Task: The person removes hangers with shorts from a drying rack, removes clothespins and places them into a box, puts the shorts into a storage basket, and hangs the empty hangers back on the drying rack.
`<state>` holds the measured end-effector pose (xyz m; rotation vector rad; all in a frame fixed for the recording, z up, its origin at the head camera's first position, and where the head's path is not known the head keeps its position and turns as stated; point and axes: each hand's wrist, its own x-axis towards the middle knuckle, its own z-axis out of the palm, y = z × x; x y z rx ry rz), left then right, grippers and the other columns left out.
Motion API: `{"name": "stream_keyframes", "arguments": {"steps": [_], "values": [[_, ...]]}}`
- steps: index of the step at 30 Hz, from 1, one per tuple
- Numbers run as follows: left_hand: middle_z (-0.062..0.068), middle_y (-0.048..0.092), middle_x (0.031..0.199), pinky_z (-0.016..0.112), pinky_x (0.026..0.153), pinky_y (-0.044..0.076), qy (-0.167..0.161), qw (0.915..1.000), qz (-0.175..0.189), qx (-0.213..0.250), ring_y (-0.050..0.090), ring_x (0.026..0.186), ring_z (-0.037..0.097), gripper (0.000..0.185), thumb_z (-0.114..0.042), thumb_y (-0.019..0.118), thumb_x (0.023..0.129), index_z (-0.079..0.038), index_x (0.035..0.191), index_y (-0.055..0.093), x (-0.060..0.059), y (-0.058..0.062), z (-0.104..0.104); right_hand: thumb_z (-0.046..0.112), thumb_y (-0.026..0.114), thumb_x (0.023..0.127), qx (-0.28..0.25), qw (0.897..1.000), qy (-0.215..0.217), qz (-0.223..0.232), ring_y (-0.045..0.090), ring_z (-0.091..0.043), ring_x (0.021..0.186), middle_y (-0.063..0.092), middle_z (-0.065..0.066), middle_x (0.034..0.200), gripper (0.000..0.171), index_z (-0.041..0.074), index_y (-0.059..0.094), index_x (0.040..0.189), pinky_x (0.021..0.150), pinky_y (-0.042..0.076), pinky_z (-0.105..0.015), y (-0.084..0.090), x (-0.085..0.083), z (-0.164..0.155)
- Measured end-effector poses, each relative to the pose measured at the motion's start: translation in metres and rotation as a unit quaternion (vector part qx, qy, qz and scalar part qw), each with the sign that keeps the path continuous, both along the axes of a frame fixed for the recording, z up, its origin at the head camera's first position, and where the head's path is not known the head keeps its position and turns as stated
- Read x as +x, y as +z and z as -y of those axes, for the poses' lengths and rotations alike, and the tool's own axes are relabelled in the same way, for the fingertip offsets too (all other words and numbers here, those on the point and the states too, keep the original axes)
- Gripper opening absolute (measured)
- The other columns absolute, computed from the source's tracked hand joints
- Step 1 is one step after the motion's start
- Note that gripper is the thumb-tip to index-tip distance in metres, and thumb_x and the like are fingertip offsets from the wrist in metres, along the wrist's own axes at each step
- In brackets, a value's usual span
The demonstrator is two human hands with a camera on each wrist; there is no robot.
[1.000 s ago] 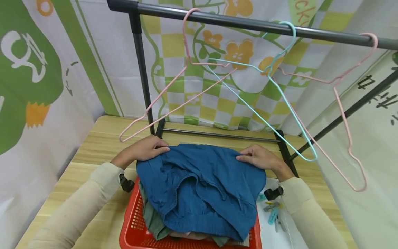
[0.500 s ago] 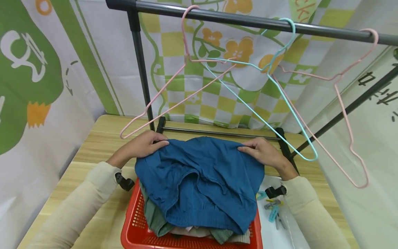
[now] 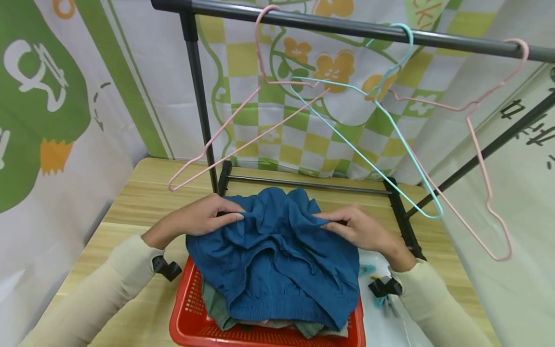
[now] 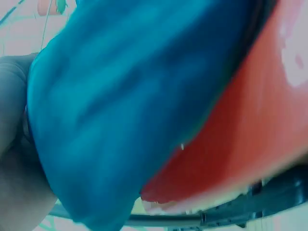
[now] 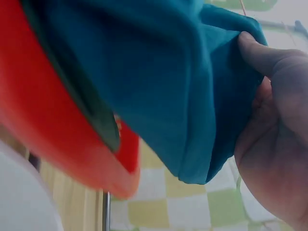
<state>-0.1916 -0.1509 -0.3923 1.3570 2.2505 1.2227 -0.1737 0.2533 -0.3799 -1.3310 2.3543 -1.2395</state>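
A pair of blue shorts (image 3: 282,260) with a gathered waistband is draped over the red basket (image 3: 181,308). My left hand (image 3: 205,214) pinches its far left edge between thumb and fingers. On the far right side, my right hand (image 3: 357,229) pinches the cloth the same way. Between the hands the fabric bunches into raised folds. In the right wrist view, the right thumb presses the shorts (image 5: 163,86) from above. The left wrist view is blurred, with the shorts (image 4: 110,106) covering most of the left fingers. Green cloth (image 3: 217,308) shows beneath the shorts inside the basket.
A black rack (image 3: 338,30) stands behind the basket on the wooden table (image 3: 125,212). From its bar hang a pink hanger (image 3: 234,113), a light blue hanger (image 3: 401,137) and another pink hanger (image 3: 479,149). Clips (image 3: 388,303) lie on a white surface at the right.
Both hands have moved toward each other, more so the right. The far edge of the shorts, earlier stretched fairly flat, is now bunched up between them.
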Motion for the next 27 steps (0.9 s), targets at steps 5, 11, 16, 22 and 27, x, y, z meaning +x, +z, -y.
{"name": "stream_keyframes", "arguments": {"steps": [5, 11, 16, 22, 27], "values": [[0.001, 0.074, 0.114, 0.030, 0.083, 0.056, -0.044, 0.9988, -0.018, 0.005, 0.068, 0.096, 0.011, 0.026, -0.004, 0.054, 0.107, -0.002, 0.124, 0.073, 0.017, 0.002, -0.008, -0.012, 0.058, 0.099, -0.003, 0.996, 0.081, 0.028, 0.043, -0.002, 0.058, 0.072, -0.008, 0.093, 0.041, -0.002, 0.063, 0.139, 0.056, 0.045, -0.023, 0.001, 0.016, 0.011], [0.004, 0.073, 0.121, 0.034, 0.093, 0.056, -0.100, 0.9948, -0.005, 0.019, 0.068, 0.108, 0.013, 0.026, -0.002, 0.055, 0.106, -0.001, 0.125, 0.073, 0.038, 0.004, -0.013, -0.011, 0.058, 0.099, 0.006, 0.988, 0.152, 0.035, 0.065, -0.024, 0.120, 0.064, -0.018, 0.135, 0.038, -0.004, 0.064, 0.136, 0.094, 0.056, -0.035, 0.004, 0.035, 0.020], [0.004, 0.073, 0.119, 0.032, 0.093, 0.056, -0.141, 0.9896, 0.018, 0.022, 0.068, 0.103, 0.008, 0.026, -0.002, 0.054, 0.106, 0.000, 0.125, 0.072, 0.054, 0.005, -0.017, -0.006, 0.057, 0.102, 0.023, 0.980, 0.185, 0.070, 0.061, -0.024, 0.126, 0.066, -0.008, 0.134, 0.035, 0.002, 0.068, 0.134, 0.102, 0.051, -0.040, 0.007, 0.049, 0.023], [0.000, 0.071, 0.124, 0.043, 0.106, 0.048, -0.135, 0.9904, 0.023, -0.023, 0.066, 0.114, 0.011, 0.028, -0.009, 0.053, 0.108, -0.003, 0.128, 0.072, 0.064, 0.001, -0.015, 0.001, 0.058, 0.103, 0.044, 0.979, 0.184, 0.080, 0.060, -0.023, 0.128, 0.065, -0.007, 0.137, 0.034, 0.004, 0.068, 0.135, 0.103, 0.050, -0.041, 0.004, 0.058, 0.022], [0.000, 0.067, 0.133, 0.048, 0.111, 0.041, -0.090, 0.9900, 0.000, -0.108, 0.059, 0.129, 0.017, 0.030, -0.021, 0.055, 0.109, -0.008, 0.131, 0.071, 0.066, -0.005, -0.009, 0.011, 0.052, 0.108, 0.089, 0.977, 0.179, 0.069, 0.052, -0.026, 0.136, 0.060, -0.008, 0.143, 0.033, 0.006, 0.065, 0.139, 0.109, 0.044, -0.042, -0.004, 0.059, 0.021]]}}
